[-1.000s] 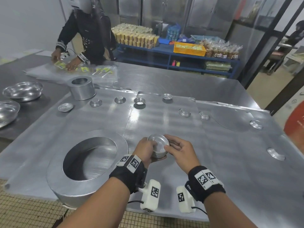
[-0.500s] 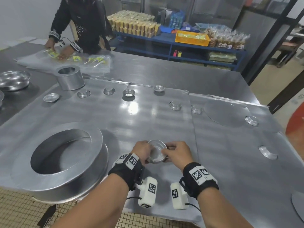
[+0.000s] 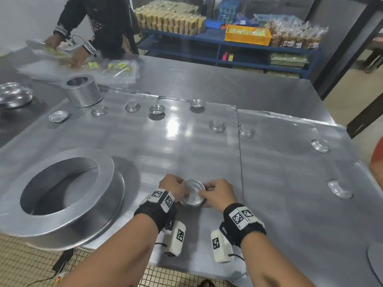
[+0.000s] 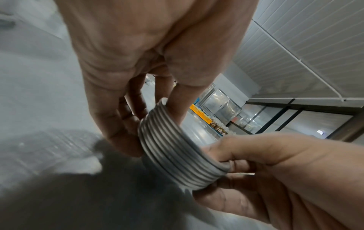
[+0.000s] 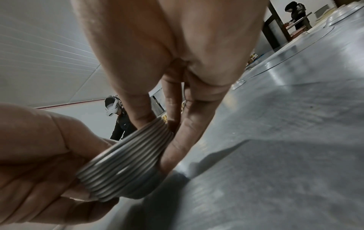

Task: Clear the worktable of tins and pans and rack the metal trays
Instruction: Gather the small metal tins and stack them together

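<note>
Both hands on one stack of small tins (image 3: 192,192), near front edge of worktable (image 3: 186,146), between the wrists. Left hand (image 3: 172,186) curled round stack's left side, fingers (image 4: 118,124) wrapped against the ribbed rims. Right hand (image 3: 217,193) pinching right side, thumb over top rim, fingers (image 5: 183,140) down the stack's side. Stack about ten rims deep per wrist views, nested tight, open side up. Cannot tell whether stack base touches table or sits just above it.

Loose small tins scattered across far half of table: row near (image 3: 58,116), (image 3: 99,111), (image 3: 132,107), (image 3: 156,109), (image 3: 196,103), then (image 3: 217,126), (image 3: 245,130), (image 3: 320,146), (image 3: 339,189) toward right edge. Some upside down, some open side up.

Large ring pan (image 3: 62,193) at front left corner, overhanging table edge. Tall round tin (image 3: 83,91) at far left, upright. Flat round disc (image 3: 284,135) lying at right, beside two loose tins. Steel bowl (image 3: 14,97) on adjoining darker surface, far left.

Second person (image 3: 103,23) at far side, hands on plastic packets (image 3: 116,69). Blue shelf (image 3: 228,50) behind with orange crate (image 3: 247,35) and bagged goods.
</note>
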Available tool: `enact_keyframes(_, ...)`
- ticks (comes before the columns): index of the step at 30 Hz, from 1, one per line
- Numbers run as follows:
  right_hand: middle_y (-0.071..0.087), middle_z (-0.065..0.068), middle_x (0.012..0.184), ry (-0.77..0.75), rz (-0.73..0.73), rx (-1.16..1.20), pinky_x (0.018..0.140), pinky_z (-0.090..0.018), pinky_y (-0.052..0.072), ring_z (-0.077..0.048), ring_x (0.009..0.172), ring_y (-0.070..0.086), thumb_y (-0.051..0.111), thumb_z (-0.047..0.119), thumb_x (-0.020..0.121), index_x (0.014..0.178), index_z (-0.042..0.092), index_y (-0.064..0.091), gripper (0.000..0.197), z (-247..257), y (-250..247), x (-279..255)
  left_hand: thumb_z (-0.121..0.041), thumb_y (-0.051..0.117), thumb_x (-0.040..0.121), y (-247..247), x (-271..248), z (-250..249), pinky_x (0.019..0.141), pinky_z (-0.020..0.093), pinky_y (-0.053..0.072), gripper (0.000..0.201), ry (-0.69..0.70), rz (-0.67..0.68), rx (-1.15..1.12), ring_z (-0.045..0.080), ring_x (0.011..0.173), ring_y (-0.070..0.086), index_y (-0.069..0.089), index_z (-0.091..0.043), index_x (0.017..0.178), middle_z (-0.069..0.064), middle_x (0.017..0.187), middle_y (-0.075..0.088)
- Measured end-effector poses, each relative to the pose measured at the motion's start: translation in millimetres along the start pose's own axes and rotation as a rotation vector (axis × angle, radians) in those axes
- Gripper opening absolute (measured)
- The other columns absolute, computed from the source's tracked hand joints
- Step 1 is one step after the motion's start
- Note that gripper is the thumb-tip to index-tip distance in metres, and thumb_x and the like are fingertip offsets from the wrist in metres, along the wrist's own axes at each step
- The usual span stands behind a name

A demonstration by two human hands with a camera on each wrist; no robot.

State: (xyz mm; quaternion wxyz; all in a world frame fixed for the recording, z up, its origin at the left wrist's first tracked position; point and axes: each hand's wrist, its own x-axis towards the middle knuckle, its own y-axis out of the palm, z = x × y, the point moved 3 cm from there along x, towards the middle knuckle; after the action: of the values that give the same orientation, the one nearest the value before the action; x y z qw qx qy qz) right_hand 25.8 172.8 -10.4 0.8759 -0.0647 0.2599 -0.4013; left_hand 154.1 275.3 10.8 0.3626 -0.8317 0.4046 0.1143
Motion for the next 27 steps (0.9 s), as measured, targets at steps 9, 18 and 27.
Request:
enact_keyframes(9,0.075,-0.016,0.083,-0.033,0.049,-0.098,0.066,-0.045,0.063,-0.027,0.074,0.075,0.078,0.002,0.076,0.072,0.012,0.074,0.012,-5.8,0.1,0.6,-0.018,0.07,0.081,5.2,3.8,3.1,0.07,0.034,0.063,0.012,-0.04,-0.023,0.132,0.022,0.071,0.07,0.079,-0.014,0.088,0.002,0.069,0.069)
enact_keyframes(18,0.076,-0.013,0.08,-0.095,0.135,-0.316,0.079,-0.04,0.061,-0.026,0.076,0.074,0.077,0.029,0.082,0.089,-0.002,0.074,0.032,-2.2,-34.3,3.8,-0.023,0.065,0.082,21.6,9.4,-44.2,0.097,0.035,0.051,0.032,0.05,-0.127,0.415,0.028,0.116,0.059,0.068,-0.022,0.114,0.006,0.121,0.065)
enact_keyframes(27,0.071,-0.009,0.089,-0.102,0.071,-0.553,0.079,-0.03,0.056,-0.022,0.078,0.064,0.076,0.03,0.084,0.098,0.012,0.076,0.024,-17.3,-134.2,-3.5,-0.022,0.065,0.088,101.1,9.8,-125.1,0.078,0.027,0.051,0.026,0.318,0.091,0.555,0.024,0.098,0.064,0.072,-0.011,0.111,0.008,0.114,0.069)
